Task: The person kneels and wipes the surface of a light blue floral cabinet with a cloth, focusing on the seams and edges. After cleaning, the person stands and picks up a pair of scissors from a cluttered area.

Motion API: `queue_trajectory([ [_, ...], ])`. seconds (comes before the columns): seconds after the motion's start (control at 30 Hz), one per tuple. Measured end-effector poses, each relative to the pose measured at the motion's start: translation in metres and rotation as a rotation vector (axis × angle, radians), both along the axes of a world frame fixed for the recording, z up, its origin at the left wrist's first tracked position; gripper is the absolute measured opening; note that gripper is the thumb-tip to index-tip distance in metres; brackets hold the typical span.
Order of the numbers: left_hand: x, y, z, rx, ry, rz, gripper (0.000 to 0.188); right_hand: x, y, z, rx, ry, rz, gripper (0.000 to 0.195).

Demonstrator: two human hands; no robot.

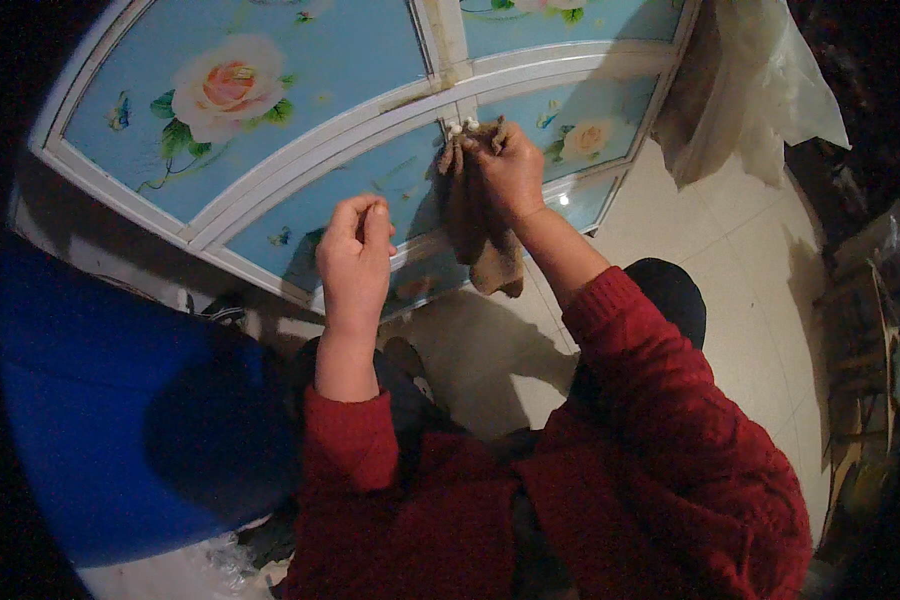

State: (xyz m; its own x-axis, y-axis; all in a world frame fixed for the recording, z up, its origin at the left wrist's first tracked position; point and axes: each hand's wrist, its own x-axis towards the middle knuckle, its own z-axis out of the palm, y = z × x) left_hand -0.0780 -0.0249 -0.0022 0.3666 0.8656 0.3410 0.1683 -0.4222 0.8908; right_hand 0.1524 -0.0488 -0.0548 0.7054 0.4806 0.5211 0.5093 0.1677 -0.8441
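A brown cloth [471, 225] hangs in folds from my right hand [515, 169], which grips its upper end. That hand is close to a pair of small white knobs [456, 129] on a white-framed cabinet [330, 161] with blue, flower-printed panels. Cloth partly covers the spot just below the knobs. My left hand [356, 255] is raised in front of the lower panels, to the left of the cloth. Its fingers are curled together with the thumb, and nothing shows between them.
A large blue surface [120, 405] lies at the lower left. Pale plastic sheeting [742, 90] hangs by the cabinet's right side. Light floor tiles [720, 247] run beneath. A wooden slatted object [855, 360] stands along the right edge. Dark cables [225, 307] lie below the cabinet's left part.
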Motion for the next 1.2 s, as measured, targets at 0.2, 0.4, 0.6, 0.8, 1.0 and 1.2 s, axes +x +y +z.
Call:
queue_trajectory([
  [0.2,0.008,0.004,-0.002,-0.038,0.002,-0.003,0.017,0.014,-0.006,-0.106,-0.245,0.078,-0.004,0.027],
  [0.4,0.008,-0.001,-0.004,0.006,-0.009,-0.005,0.018,0.010,-0.010,-0.083,-0.221,0.014,0.032,0.029],
  [0.6,0.006,-0.002,-0.004,0.034,0.029,0.002,0.018,0.005,0.009,0.000,0.001,-0.007,0.030,0.030],
  [0.8,0.012,-0.002,-0.002,0.065,0.017,-0.054,0.019,0.010,0.002,-0.076,-0.214,0.002,0.010,0.030],
  [1.0,0.014,0.003,-0.013,0.042,0.023,0.005,0.016,0.011,-0.017,-0.126,-0.614,-0.020,-0.031,0.041],
  [1.2,0.011,0.021,-0.025,0.119,0.067,0.033,0.020,0.028,-0.034,-0.151,-0.651,0.133,-0.057,0.042],
])
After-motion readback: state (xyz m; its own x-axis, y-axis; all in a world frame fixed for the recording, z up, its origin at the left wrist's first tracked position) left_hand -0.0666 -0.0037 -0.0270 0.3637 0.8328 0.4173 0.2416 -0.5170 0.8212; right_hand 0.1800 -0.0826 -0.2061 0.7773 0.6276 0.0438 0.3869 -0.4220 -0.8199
